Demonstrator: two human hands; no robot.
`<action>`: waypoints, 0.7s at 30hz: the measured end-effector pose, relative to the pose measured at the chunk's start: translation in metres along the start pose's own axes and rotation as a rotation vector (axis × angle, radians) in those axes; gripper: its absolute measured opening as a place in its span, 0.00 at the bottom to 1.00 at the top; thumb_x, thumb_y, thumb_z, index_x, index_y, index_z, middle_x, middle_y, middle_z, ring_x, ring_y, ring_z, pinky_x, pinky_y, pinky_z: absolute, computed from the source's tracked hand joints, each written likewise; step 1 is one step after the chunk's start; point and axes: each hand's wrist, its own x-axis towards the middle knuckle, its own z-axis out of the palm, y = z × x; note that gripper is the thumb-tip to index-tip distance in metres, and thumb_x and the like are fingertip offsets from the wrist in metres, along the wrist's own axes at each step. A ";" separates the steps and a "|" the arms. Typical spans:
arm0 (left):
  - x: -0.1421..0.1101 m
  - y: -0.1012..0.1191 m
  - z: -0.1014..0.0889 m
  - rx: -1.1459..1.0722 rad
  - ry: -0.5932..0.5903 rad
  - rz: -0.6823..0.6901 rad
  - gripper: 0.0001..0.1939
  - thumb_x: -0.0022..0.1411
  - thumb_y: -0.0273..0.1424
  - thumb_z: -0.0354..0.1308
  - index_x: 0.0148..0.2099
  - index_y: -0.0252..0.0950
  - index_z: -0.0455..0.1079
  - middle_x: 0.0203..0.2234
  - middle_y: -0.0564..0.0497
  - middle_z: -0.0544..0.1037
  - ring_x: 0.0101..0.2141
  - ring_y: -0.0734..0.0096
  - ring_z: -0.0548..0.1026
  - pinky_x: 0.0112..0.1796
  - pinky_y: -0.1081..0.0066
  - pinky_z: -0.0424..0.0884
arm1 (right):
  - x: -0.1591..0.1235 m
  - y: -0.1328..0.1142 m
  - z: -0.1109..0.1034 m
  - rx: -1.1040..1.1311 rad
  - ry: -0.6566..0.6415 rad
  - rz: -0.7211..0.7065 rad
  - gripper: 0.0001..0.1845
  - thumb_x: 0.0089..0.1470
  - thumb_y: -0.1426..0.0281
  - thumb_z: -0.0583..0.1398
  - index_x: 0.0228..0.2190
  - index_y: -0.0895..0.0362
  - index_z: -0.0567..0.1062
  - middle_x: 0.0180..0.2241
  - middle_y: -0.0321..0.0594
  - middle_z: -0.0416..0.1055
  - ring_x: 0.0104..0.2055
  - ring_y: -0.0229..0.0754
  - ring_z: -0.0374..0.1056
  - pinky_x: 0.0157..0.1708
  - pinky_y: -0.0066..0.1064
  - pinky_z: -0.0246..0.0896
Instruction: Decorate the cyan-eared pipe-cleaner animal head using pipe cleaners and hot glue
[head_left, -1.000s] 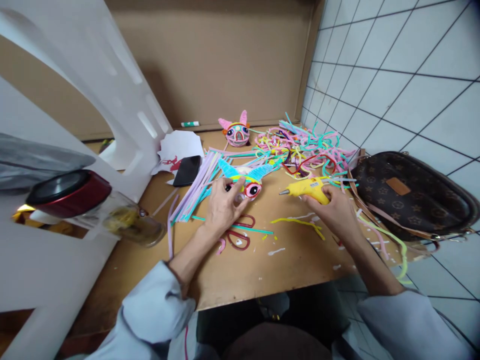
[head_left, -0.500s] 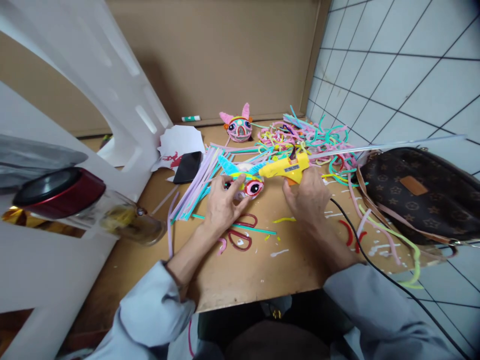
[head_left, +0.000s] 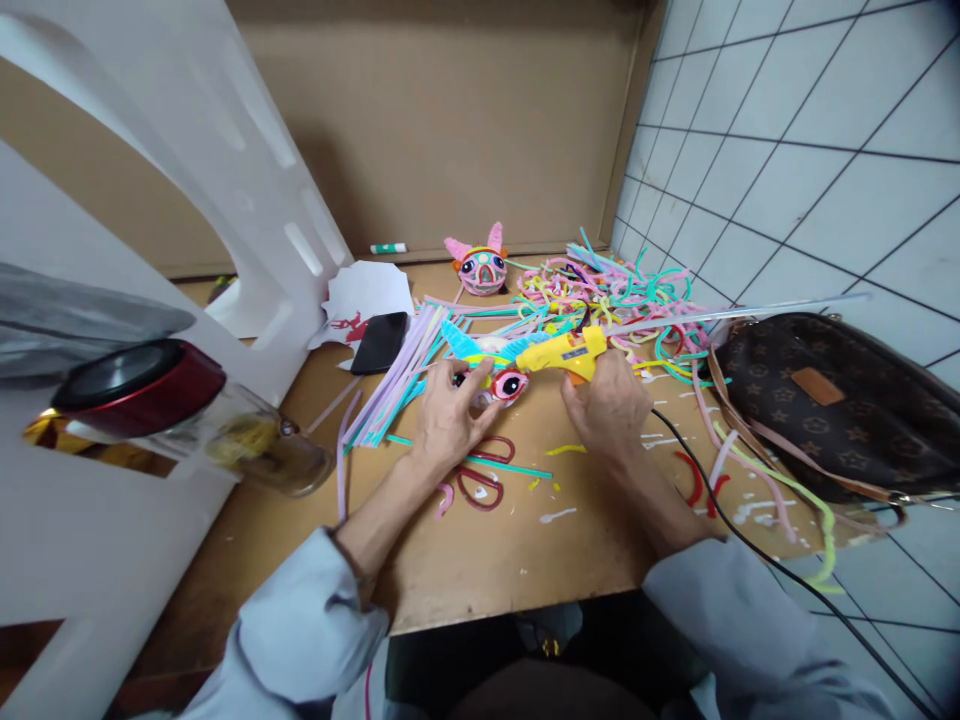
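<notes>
The left hand (head_left: 448, 412) pinches the blue-eared toy (head_left: 513, 386) under its fingers. On the toy's other side, the right hand (head_left: 613, 402) grips a yellow glue gun (head_left: 564, 353).

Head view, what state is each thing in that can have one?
Blue-eared craft head: held by the left hand
Glue gun: held by the right hand, front end at the blue-eared craft head
Pink-eared craft head: upright, unheld
Pipe-cleaner heap: tangled
Smartphone: flat, screen dark
Red-handled scissors: flat, blades hidden
Red-topped bottle: top on
Marker: on its side
</notes>
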 end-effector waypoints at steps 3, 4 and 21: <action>0.000 0.001 0.000 -0.010 0.012 0.015 0.24 0.65 0.39 0.63 0.60 0.38 0.70 0.46 0.41 0.70 0.45 0.57 0.71 0.44 0.59 0.71 | -0.001 0.000 0.002 0.016 0.029 -0.022 0.11 0.59 0.64 0.56 0.41 0.57 0.69 0.36 0.50 0.72 0.42 0.53 0.69 0.38 0.37 0.61; 0.000 0.001 0.000 -0.004 0.015 0.017 0.24 0.65 0.39 0.63 0.60 0.38 0.70 0.46 0.41 0.70 0.45 0.57 0.71 0.44 0.59 0.71 | 0.000 0.000 0.002 0.023 0.030 -0.025 0.11 0.59 0.64 0.56 0.41 0.57 0.69 0.36 0.50 0.72 0.42 0.53 0.69 0.37 0.37 0.61; 0.001 0.000 0.002 0.027 0.041 0.042 0.23 0.65 0.39 0.63 0.60 0.37 0.70 0.44 0.41 0.70 0.44 0.58 0.71 0.43 0.60 0.71 | -0.002 0.005 0.011 0.073 0.100 -0.088 0.10 0.63 0.63 0.55 0.40 0.56 0.68 0.36 0.49 0.72 0.41 0.53 0.69 0.36 0.37 0.61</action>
